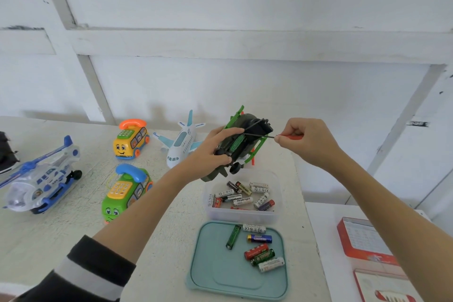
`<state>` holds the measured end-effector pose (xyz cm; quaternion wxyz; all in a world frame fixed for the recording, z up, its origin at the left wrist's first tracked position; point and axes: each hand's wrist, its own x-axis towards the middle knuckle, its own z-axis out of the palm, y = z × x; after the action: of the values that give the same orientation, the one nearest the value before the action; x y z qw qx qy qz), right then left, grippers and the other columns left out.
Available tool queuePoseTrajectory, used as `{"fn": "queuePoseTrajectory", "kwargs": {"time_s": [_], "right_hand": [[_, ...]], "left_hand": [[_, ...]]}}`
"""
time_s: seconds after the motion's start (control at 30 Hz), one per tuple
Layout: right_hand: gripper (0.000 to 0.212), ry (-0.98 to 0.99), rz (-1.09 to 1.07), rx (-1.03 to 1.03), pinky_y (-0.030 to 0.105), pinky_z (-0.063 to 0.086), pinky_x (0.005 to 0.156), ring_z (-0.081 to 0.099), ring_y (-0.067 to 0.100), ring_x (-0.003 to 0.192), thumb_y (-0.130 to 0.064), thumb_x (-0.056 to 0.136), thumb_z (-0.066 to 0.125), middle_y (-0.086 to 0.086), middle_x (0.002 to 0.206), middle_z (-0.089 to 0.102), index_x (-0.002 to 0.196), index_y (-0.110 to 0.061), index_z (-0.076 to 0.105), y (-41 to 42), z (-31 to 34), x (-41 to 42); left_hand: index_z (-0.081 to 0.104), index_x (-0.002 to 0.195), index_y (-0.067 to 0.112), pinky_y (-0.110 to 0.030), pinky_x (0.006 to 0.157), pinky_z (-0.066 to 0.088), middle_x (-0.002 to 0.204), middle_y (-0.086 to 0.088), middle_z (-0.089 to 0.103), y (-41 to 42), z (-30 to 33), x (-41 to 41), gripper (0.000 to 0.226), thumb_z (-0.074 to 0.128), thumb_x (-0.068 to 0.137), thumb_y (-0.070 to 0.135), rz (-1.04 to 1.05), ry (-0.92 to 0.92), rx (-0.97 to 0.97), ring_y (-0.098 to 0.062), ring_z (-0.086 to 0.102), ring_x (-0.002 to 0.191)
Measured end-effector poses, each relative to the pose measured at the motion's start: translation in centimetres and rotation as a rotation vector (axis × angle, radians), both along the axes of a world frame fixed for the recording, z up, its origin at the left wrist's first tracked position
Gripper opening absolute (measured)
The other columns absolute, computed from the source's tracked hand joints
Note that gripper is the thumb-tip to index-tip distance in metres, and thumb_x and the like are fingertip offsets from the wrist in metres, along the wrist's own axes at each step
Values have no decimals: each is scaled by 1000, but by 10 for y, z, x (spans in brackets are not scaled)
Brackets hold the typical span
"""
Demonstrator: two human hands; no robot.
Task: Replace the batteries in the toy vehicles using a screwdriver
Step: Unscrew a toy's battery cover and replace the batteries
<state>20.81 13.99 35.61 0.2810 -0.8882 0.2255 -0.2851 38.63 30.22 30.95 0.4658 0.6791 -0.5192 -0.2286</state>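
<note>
Head view: both forearms extend from the bottom of the frame up toward the centre. The left hand [210,152] grips a dark green toy helicopter [241,144] and holds it raised above the counter [152,240], underside turned toward the camera; fingers and thumb curl round the body. A green battery [237,142] sits in the exposed compartment. The left sleeve [81,274] is dark with a pale stripe.

The right hand [306,140], at centre right, pinches the red handle of a screwdriver [267,135]. The thin dark shaft runs left, near horizontal, and its tip reaches the helicopter beside the compartment. The right wrist is bent, the forearm bare.

Directly below the helicopter stands a clear plastic container [242,213] with loose batteries. Below it, at lower centre, lies a teal lid [220,274] carrying six more batteries.

On the left half of the counter: a blue helicopter toy [41,179], a yellow phone bus [130,142], a green phone bus [125,193], and a white aeroplane [182,142]. At lower right lies a red box [362,240].
</note>
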Motion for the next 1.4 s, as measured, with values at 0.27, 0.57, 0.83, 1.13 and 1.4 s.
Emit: {"fn": "queuePoseTrajectory", "kwargs": {"time_s": [0.27, 0.57, 0.83, 1.13, 1.4], "right_hand": [[20, 27, 6, -28, 27, 39, 59, 42, 6, 50, -20, 77, 71, -7, 52, 54, 63, -10, 60, 1, -1, 1], [20, 204, 24, -44, 27, 40, 58, 44, 4, 47, -19, 73, 72, -9, 47, 54, 59, -12, 60, -7, 6, -14], [18, 108, -46, -162, 31, 46, 61, 58, 18, 64, -27, 80, 66, -1, 63, 64, 70, -13, 62, 12, -1, -3], [16, 99, -112, -301, 23, 35, 53, 54, 21, 62, -24, 83, 60, 3, 61, 61, 74, -10, 59, 24, -5, 9], [17, 157, -107, -261, 22, 32, 53, 51, 18, 66, -23, 81, 61, -1, 61, 58, 70, -11, 59, 24, 2, 11]], "left_hand": [[47, 137, 37, -12, 76, 52, 145, -1, 30, 2, -4, 0, 69, 48, 88, -11, -2, -17, 2, 19, 50, 101], [45, 137, 40, -6, 75, 49, 146, 1, 25, 2, -2, 12, 69, 51, 88, -10, 36, -76, 14, 21, 42, 104], [47, 131, 47, -10, 80, 51, 143, 3, 27, -3, -5, 10, 71, 53, 87, -8, 34, -87, 2, 4, 44, 113], [49, 130, 51, -19, 92, 51, 145, 5, 29, 1, -5, 0, 73, 51, 87, -8, 36, -49, -75, 3, 42, 122], [49, 128, 52, -21, 97, 49, 146, 4, 28, 3, -7, -5, 74, 51, 86, -9, 44, -71, -70, -2, 42, 123]]}}
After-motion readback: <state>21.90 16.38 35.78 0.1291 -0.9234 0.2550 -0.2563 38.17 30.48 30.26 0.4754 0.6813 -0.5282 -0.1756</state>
